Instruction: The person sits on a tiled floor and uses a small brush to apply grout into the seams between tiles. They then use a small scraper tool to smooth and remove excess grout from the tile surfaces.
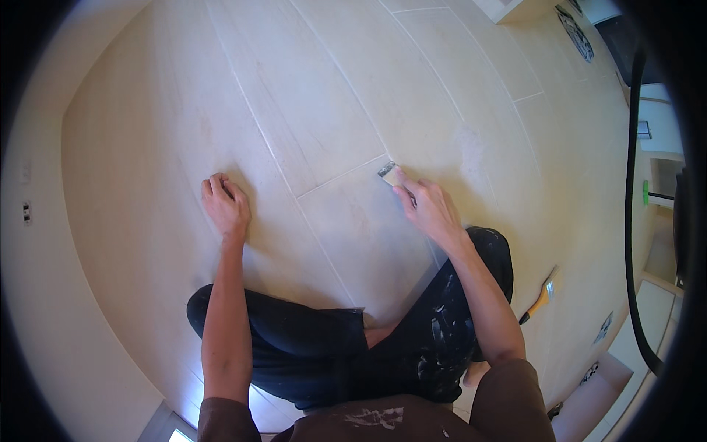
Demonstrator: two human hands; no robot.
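I sit cross-legged on a floor of pale, wood-look tiles (331, 110) with light joint lines. In my right hand (434, 210) is a small flat scraper (388, 173) with a dark, worn end. That end touches the floor where a short cross joint meets a long one. My left hand (226, 206) rests on the floor further left with its fingers curled in; whether anything lies inside them is hidden. To the right of my right knee lies a brush-like tool (541, 298) with a yellow and black handle.
A white wall (44, 295) with a small socket (27, 214) curves along the left. At the right, a thick black cable (631, 199) hangs before white cabinets (655, 309). Dark patterned patches (574, 33) show near the right edge. A whitish smudge (471, 151) marks the floor.
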